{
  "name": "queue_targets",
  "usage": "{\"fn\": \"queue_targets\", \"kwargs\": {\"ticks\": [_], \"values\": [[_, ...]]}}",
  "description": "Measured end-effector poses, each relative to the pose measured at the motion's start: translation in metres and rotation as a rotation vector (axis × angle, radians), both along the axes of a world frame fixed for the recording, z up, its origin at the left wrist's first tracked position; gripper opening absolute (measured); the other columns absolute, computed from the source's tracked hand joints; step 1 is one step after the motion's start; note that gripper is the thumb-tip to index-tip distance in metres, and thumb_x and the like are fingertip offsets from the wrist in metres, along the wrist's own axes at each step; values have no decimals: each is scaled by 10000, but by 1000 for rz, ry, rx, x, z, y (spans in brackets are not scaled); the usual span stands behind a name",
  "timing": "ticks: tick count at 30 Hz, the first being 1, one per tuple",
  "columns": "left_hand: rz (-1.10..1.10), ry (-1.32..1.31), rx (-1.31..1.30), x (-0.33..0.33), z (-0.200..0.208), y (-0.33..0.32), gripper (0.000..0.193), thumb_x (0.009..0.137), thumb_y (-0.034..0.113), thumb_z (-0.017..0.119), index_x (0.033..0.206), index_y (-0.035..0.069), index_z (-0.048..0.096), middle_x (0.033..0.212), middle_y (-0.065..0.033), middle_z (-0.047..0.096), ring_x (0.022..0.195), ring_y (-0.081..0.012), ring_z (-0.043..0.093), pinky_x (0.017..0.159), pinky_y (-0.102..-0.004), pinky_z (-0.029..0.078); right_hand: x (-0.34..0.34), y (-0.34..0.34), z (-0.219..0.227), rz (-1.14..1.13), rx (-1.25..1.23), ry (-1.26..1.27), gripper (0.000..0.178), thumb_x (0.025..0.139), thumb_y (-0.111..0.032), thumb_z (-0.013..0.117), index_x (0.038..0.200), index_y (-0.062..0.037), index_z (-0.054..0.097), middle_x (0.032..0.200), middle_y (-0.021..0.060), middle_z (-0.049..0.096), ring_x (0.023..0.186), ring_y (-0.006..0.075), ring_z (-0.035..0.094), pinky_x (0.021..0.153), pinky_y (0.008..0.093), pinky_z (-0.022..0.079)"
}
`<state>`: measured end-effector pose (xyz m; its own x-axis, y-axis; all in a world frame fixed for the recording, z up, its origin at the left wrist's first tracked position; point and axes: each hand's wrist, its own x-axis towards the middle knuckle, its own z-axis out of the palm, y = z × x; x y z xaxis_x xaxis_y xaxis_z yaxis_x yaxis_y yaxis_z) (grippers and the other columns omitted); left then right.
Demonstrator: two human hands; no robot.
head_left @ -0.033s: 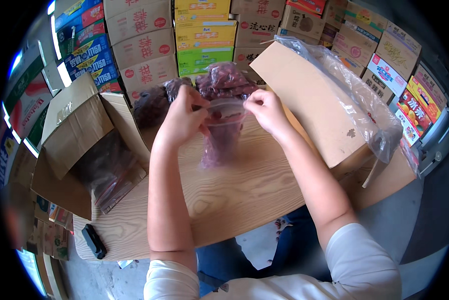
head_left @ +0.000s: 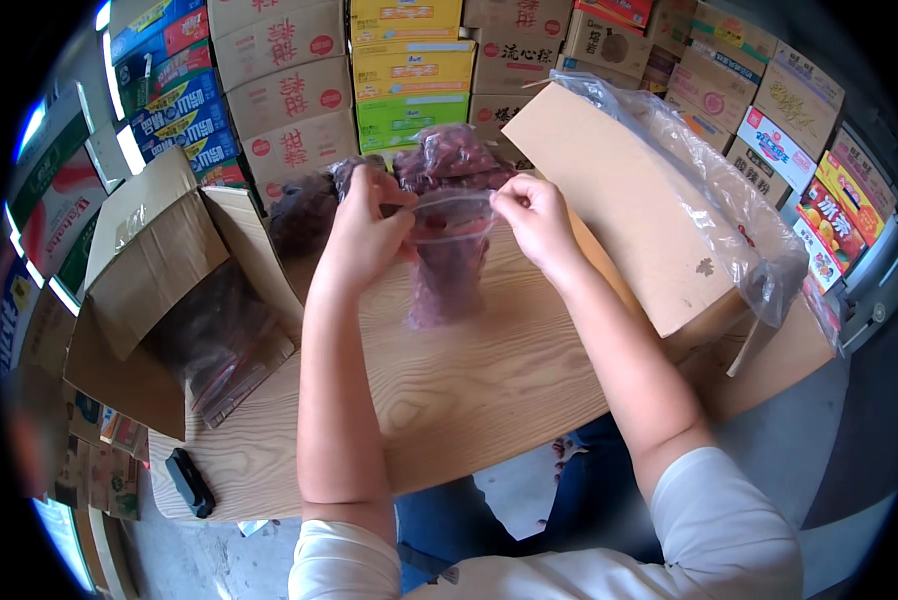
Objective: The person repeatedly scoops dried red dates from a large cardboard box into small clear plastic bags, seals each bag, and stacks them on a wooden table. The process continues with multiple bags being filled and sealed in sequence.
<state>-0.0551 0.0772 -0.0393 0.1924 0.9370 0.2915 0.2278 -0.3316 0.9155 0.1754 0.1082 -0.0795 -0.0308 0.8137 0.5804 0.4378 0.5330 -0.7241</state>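
A clear zip bag [head_left: 447,280] with dark red, date-like pieces in it stands or hangs over the wooden table; whether its bottom touches the wood I cannot tell. My left hand [head_left: 364,230] pinches the left side of its mouth. On the opposite corner of the rim, my right hand [head_left: 534,215] has thumb and fingers closed. The mouth between both hands looks slightly parted. Just behind lie filled plastic bags of the same dark red pieces [head_left: 451,160]. More dark filled bags [head_left: 304,210] rest beyond my left hand, partly hidden by it.
An open carton [head_left: 154,235] at the left holds flat plastic bags [head_left: 219,345]. A black, elongated object [head_left: 189,482] lies at the table's near left corner. On the right, a large carton [head_left: 619,200] has a clear plastic liner [head_left: 694,150] over its edge. Stacked boxes [head_left: 409,70] line the back.
The zip bag hangs straighter, its lower end having swung a little to the right. Both hands keep their pinch on its rim.
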Motion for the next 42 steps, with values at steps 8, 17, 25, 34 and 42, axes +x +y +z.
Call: {"fn": "queue_targets", "kwargs": {"ticks": [8,17,25,34,42], "values": [[-70,9,-59,10,-22,21,384,786,-59,495,1168,-38,465,1174,-174,568,617,-185,636,591,-284,507,-12,11,-27,67,148,519,283,825,-239,689,716,0,586,789,25,579,768,101,545,662,294,421],[-34,-94,57,26,-28,25,356,790,-43,531,1144,-46,491,1110,-177,589,600,-186,641,555,-292,522,-11,-15,-80,547,-401,406,1093,530,-122,915,1422,-75,285,1321,60,493,1232,190,455,1027,343,380],[82,-83,42,41,-17,9,521,821,167,702,1244,-7,452,1255,-174,523,756,-179,620,709,-302,516,-10,-15,-77,445,-325,572,805,542,-34,897,1238,-51,493,1190,35,599,1122,129,545,949,307,450],[-141,209,24,36,-93,-4,1140,563,273,925,1407,-10,215,1330,-193,471,1209,-277,494,976,-425,443,-3,-19,-65,504,-282,779,625,593,-99,894,1115,-44,556,1094,21,607,1027,120,563,892,298,477],[-182,-143,20,45,-122,-22,797,651,147,872,1290,-1,419,1178,-101,588,1064,-178,591,888,-328,502,-14,-28,-64,601,-281,632,753,586,-127,904,1229,-47,519,1177,35,571,1102,128,524,939,313,448]]}}
